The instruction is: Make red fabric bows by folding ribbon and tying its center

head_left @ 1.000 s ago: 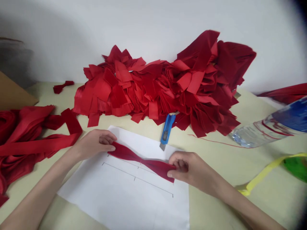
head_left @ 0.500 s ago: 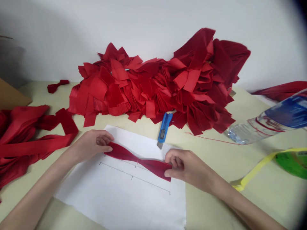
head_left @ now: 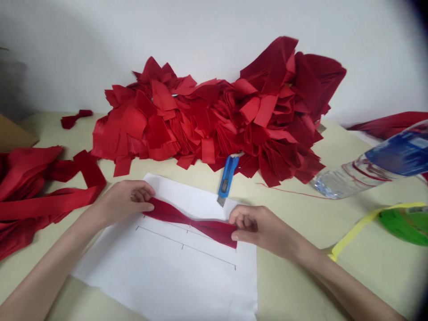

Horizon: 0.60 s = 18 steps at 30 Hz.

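Between my hands stretches a dark red ribbon bow [head_left: 214, 232], pinched narrow at its middle by a thin thread. My left hand [head_left: 129, 200] grips its left end with thumb and fingers. Its right end is held in the pinch of my right hand [head_left: 250, 227]. Beneath the bow lies a white paper sheet [head_left: 167, 276] with ruled black lines and short tick marks. The bow runs along the upper line and partly covers it. A blue utility knife [head_left: 228, 178] with its blade out rests at the sheet's top edge.
A large heap of red ribbon pieces [head_left: 207, 120] stands against the wall. More red ribbon [head_left: 30, 191] lies at left, near a small red bow [head_left: 76, 119]. On the right are a plastic bottle [head_left: 377, 165] lying tilted, a green roll [head_left: 404, 225] with yellow tape, and red thread [head_left: 297, 191].
My right hand has raised the bow's right end slightly, bringing it nearer the upper line. The whole view has shifted a little; both hands keep their hold.
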Each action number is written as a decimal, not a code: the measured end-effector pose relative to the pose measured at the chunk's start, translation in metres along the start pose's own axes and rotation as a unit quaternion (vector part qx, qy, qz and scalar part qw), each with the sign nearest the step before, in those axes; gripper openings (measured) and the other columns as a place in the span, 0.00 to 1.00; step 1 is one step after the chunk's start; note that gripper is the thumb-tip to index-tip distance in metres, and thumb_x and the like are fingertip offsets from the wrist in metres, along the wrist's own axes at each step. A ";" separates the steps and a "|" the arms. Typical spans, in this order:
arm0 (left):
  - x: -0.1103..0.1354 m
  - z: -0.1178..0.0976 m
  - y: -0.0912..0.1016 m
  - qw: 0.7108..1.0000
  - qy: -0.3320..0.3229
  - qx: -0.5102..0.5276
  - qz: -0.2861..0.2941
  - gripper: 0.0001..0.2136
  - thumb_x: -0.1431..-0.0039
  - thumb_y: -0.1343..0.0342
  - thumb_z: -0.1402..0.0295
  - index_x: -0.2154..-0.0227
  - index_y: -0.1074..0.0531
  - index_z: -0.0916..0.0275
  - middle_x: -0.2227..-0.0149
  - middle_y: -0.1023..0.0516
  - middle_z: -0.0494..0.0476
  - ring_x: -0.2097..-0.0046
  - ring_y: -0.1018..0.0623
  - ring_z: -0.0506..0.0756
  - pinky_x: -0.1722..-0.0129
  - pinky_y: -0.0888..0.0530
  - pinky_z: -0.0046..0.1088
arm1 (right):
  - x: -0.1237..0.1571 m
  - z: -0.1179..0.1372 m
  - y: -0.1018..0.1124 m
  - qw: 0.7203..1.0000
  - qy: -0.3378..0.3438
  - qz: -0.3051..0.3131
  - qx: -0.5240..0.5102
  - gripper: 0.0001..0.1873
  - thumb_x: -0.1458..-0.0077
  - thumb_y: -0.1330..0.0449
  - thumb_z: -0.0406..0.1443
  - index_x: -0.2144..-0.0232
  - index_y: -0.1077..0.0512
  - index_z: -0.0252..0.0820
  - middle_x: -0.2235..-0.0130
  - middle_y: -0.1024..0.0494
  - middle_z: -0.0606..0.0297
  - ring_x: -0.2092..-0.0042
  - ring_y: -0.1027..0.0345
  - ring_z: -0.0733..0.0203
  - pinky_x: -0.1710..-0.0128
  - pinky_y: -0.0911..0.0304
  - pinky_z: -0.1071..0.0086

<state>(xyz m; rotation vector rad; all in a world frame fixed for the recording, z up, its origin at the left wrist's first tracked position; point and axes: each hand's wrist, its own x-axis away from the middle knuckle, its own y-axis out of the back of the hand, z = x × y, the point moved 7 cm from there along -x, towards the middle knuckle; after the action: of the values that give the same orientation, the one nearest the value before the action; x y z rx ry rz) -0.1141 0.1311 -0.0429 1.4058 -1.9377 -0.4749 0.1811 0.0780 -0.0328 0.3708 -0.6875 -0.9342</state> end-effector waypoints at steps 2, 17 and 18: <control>-0.002 0.001 0.000 1.000 0.001 -0.005 0.007 0.12 0.59 0.37 0.62 0.70 0.28 0.59 0.72 0.28 0.51 0.68 0.27 0.55 0.65 0.28 0.32 | 0.001 -0.001 0.000 1.000 -0.003 0.003 0.001 0.07 0.51 0.40 0.38 0.69 0.31 0.42 0.73 0.34 0.71 0.73 0.43 0.70 0.73 0.46 0.74; 0.038 -0.090 -0.053 0.978 -0.202 -0.001 -0.056 0.02 0.49 0.41 0.68 0.72 0.28 0.58 0.68 0.28 0.51 0.67 0.30 0.52 0.66 0.32 0.29 | 0.001 0.005 0.001 1.000 -0.016 0.000 0.004 0.06 0.53 0.40 0.35 0.70 0.31 0.42 0.74 0.35 0.72 0.74 0.43 0.70 0.73 0.45 0.74; 0.039 -0.092 -0.062 0.976 -0.213 -0.004 -0.041 0.01 0.48 0.42 0.69 0.73 0.29 0.58 0.68 0.28 0.51 0.65 0.30 0.52 0.64 0.32 0.29 | 0.001 0.005 0.001 1.000 -0.017 0.002 0.005 0.05 0.53 0.40 0.35 0.70 0.31 0.42 0.74 0.35 0.72 0.74 0.44 0.70 0.74 0.46 0.74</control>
<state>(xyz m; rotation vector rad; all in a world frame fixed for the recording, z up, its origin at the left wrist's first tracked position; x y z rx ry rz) -0.0130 0.0825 -0.0067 1.4725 -2.2100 -0.8829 0.1783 0.0779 -0.0283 0.3636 -0.7243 -0.9360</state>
